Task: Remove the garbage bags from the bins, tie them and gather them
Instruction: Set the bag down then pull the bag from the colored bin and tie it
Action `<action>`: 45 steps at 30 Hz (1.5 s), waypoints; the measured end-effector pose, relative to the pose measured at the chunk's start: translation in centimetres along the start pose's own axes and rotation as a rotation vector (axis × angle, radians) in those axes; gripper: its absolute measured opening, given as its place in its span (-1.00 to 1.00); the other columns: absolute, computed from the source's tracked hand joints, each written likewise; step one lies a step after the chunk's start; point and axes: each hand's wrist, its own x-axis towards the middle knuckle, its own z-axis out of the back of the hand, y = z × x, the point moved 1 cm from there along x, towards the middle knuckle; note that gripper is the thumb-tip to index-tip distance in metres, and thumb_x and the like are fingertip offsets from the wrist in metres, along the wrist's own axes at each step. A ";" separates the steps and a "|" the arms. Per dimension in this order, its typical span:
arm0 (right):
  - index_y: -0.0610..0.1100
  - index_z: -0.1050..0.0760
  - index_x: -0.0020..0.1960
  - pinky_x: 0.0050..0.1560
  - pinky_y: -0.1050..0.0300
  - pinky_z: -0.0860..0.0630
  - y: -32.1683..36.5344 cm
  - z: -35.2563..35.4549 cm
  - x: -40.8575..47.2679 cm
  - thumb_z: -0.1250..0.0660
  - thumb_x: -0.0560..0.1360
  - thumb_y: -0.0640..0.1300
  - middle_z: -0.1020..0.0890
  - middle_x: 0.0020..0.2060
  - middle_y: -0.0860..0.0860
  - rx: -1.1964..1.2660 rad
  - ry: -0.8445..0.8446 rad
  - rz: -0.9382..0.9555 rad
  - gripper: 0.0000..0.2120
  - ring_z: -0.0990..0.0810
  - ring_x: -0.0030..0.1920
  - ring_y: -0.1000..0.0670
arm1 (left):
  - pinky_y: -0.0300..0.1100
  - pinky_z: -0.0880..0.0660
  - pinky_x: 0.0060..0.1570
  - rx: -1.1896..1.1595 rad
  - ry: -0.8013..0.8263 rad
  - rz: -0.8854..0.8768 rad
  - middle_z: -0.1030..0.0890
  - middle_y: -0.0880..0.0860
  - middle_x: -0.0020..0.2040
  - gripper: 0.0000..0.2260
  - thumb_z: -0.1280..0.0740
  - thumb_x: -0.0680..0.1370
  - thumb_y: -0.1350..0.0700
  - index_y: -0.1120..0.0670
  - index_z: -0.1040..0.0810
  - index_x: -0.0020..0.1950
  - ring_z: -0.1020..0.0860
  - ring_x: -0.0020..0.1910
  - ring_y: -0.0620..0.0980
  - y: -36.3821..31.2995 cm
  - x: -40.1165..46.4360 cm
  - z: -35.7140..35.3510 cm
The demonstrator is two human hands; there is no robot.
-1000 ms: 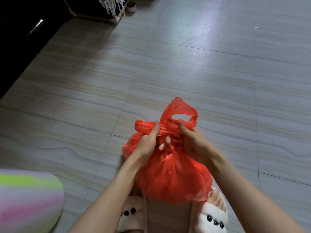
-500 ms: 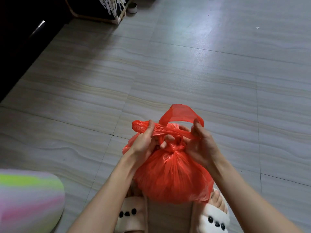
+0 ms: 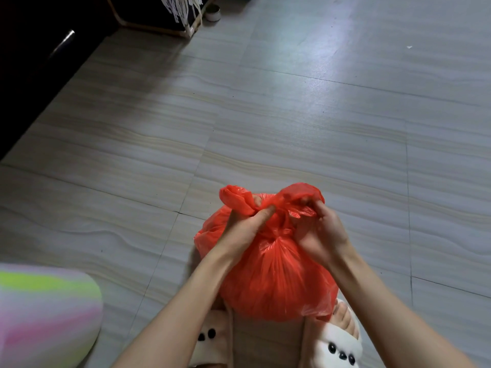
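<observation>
The red garbage bag (image 3: 273, 277) sits in the lower centre of the frame, its full round body resting on the tiled floor (image 3: 292, 115) just in front of the person's slippers (image 3: 342, 346), with its gathered neck pointing up toward the camera. Both hands work at that neck. The left hand (image 3: 247, 227) is closed around the left handle loop (image 3: 233, 199), thumb pressed across the twisted plastic, and the loop's end bunches out toward the upper left. The right hand (image 3: 318, 232) is curled tight on the right handle loop (image 3: 303, 193), which puffs out above its fingers. Between the 2 hands, at the middle of the neck, a knot (image 3: 279, 229) looks already cinched, and the strands above it appear to cross again, so this reads as the 2nd throw of the tie. The relation that matters is that the 2 loops lie along a left-to-right line across the top of the bag, 1 in each hand, with the knot midway and equally near both. Tightening would therefore call for pulling the hands apart along that line, outward and slightly down, evenly, so the thin plastic does not tear. No bin shows in this frame, though a pastel striped object (image 3: 45, 314) fills the lower left corner.
</observation>
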 end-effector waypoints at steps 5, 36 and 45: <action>-0.04 -0.60 -0.43 -0.24 0.18 -0.59 0.2 -0.6 -0.5 -0.06 0.41 0.01 -0.71 -0.29 0.02 -0.111 0.109 -0.023 -0.59 -0.69 -0.22 0.01 | -0.36 -0.23 -0.55 0.034 -0.010 -0.053 -0.38 -0.08 -0.56 -0.62 -0.18 0.59 0.12 -0.11 -0.50 -0.41 -0.27 -0.62 -0.18 -0.1 0.1 0.0; -0.20 -0.64 -0.14 0.20 0.06 -0.49 0.6 -1.2 -3.0 -0.19 0.40 -0.24 -0.69 -0.07 -0.15 -0.953 0.449 -0.069 -0.76 -0.62 0.07 -0.10 | -0.28 -0.55 -0.32 -0.002 0.047 0.191 -0.63 0.00 -0.34 -0.71 -0.33 0.36 0.47 0.06 -0.58 -0.22 -0.59 -0.35 -0.09 -1.7 -0.3 1.1; -0.06 -0.40 -0.06 -0.44 0.25 -0.43 0.3 -1.1 -1.8 -0.01 0.58 -0.06 -0.57 0.07 -0.10 -0.559 -0.018 0.015 -0.78 -0.62 -0.44 0.08 | -0.24 -0.35 -0.26 0.957 -0.143 -0.548 -0.63 -0.04 -0.28 -0.87 -0.33 0.35 0.22 -0.01 -0.54 -0.21 -0.51 -0.22 -0.06 -1.9 -1.4 0.5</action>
